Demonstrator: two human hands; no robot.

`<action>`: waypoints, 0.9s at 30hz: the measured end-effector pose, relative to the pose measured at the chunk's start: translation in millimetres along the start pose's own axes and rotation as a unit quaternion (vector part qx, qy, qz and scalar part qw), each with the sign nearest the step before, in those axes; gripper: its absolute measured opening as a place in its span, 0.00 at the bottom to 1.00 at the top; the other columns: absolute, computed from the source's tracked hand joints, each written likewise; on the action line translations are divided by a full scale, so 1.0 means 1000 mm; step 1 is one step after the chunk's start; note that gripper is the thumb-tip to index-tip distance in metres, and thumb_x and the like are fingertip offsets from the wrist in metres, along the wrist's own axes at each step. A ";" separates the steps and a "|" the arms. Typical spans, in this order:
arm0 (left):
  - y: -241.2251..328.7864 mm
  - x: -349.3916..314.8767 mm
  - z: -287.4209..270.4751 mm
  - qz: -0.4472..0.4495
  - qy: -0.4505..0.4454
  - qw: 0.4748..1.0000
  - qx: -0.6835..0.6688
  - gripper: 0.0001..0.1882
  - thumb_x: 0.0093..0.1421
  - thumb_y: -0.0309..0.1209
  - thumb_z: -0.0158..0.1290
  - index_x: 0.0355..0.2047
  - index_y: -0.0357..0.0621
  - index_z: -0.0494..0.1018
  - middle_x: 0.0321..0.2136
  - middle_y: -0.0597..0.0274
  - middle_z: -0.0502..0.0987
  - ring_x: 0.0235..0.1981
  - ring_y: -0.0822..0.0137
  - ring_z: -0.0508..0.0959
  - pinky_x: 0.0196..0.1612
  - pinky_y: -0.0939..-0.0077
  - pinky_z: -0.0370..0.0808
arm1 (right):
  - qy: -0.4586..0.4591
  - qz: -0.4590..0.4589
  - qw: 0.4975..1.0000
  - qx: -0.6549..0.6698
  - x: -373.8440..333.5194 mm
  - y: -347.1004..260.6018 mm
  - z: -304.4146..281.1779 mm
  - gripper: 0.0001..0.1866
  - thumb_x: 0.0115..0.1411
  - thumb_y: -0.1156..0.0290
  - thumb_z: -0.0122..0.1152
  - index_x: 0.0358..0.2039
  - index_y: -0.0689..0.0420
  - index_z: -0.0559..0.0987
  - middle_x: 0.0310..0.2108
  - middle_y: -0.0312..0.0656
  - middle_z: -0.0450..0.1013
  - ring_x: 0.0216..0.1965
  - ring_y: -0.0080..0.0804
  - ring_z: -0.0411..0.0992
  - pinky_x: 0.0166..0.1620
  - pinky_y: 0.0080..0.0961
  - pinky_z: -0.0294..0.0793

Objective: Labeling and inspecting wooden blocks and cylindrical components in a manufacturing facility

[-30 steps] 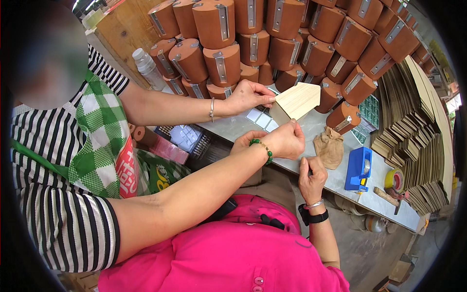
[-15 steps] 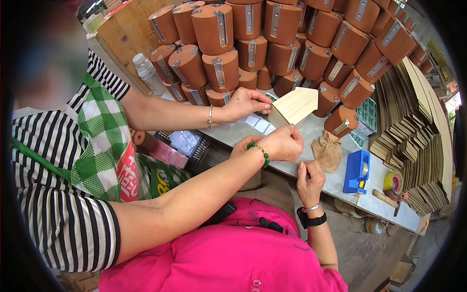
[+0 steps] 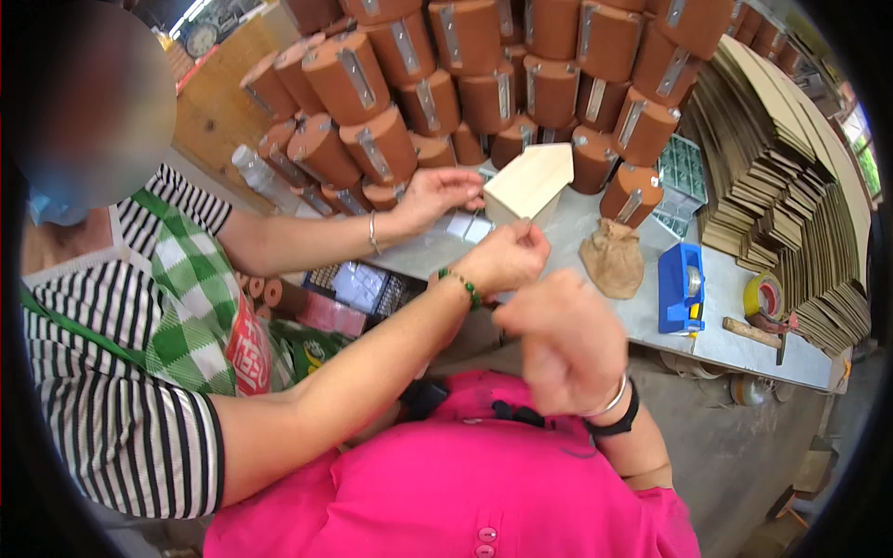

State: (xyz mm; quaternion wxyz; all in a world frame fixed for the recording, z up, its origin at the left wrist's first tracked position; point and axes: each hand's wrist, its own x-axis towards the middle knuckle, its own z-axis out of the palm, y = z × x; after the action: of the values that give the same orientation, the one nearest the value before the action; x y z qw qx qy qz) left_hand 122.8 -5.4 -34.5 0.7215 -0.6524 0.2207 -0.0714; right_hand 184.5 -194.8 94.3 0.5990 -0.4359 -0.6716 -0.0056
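Right hand raised and bent at the wrist, near a co-worker's wooden piece

The right hand [image 3: 569, 344] is lifted in front of the pink shirt [image 3: 446, 474], at the near edge of the desk [image 3: 642, 321]. Its forearm rises from the lower right, the wrist ringed by a silver bracelet [image 3: 610, 396] and a black wristband [image 3: 621, 416]. The hand leans leftward, back toward the camera, fingers curled in; it is blurred, so I cannot tell whether the fingertips meet. The left hand cannot be made out, nor the state of its fingers.

The pale, house-shaped wooden piece [image 3: 530, 181] is over the desk, just beyond the right hand and apart from it. A co-worker's far hand [image 3: 433, 200] has its fingertips at the piece's left end; the co-worker's near hand [image 3: 507, 256], thumb and fingers brought together, is at its lower corner. The brown cloth [image 3: 611, 260] lies to the right.
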 end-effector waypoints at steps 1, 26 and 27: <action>-0.001 0.001 0.000 -0.076 0.005 0.969 0.235 0.10 0.61 0.34 0.55 0.33 0.39 0.76 0.23 0.62 0.77 0.27 0.72 0.75 0.33 0.76 0.76 | -0.062 0.015 0.998 -0.003 -0.002 -0.005 0.000 0.10 0.53 0.85 0.49 0.33 0.63 0.77 0.26 0.41 0.75 0.25 0.32 0.71 0.31 0.28 0.69; 0.028 -0.036 -0.095 0.568 -0.063 0.207 0.794 0.15 0.69 0.35 0.50 0.46 0.33 0.74 0.40 0.58 0.79 0.36 0.69 0.82 0.36 0.82 0.79 | 0.097 0.366 0.919 -0.107 -0.113 0.084 -0.018 0.05 0.62 0.76 0.61 0.33 0.64 0.79 0.22 0.36 0.72 0.23 0.19 0.67 0.29 0.18 0.68; 0.027 -0.037 -0.095 0.570 -0.070 0.206 0.792 0.16 0.69 0.35 0.50 0.46 0.32 0.74 0.39 0.58 0.79 0.36 0.70 0.82 0.36 0.83 0.78 | 0.105 0.368 0.917 -0.115 -0.112 0.084 -0.017 0.05 0.62 0.76 0.61 0.32 0.65 0.79 0.22 0.36 0.72 0.23 0.19 0.66 0.29 0.18 0.68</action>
State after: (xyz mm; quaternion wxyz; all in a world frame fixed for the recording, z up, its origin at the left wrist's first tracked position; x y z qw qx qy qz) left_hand 46.1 -73.7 -57.2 0.7221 0.5578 0.3098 0.2674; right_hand 236.5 -216.5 -34.3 0.5719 -0.7149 -0.3915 0.0924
